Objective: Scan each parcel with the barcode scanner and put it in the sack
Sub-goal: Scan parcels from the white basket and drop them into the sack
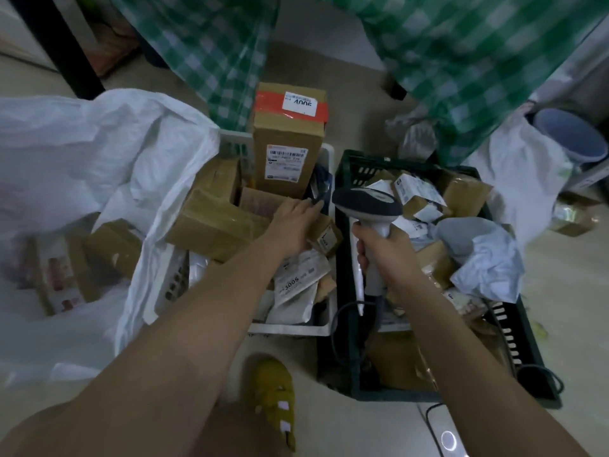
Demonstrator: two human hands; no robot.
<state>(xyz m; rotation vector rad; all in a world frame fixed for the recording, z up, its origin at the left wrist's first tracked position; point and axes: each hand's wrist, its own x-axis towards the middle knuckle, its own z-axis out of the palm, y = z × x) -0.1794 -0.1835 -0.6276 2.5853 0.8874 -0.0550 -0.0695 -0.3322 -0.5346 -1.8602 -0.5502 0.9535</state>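
Right grip (382, 255) clenches the barcode scanner (369, 206); left grip (293, 222) rests flat, released, on parcels (214, 222) beside it

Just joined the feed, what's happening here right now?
A person is sorting parcels on the floor. The right hand grips a barcode scanner by its handle, held over the dark green crate of parcels. The left hand reaches with straight fingers into the white basket, touching the boxes near the tall cardboard box standing on end. The white sack lies open to the left with boxes already inside.
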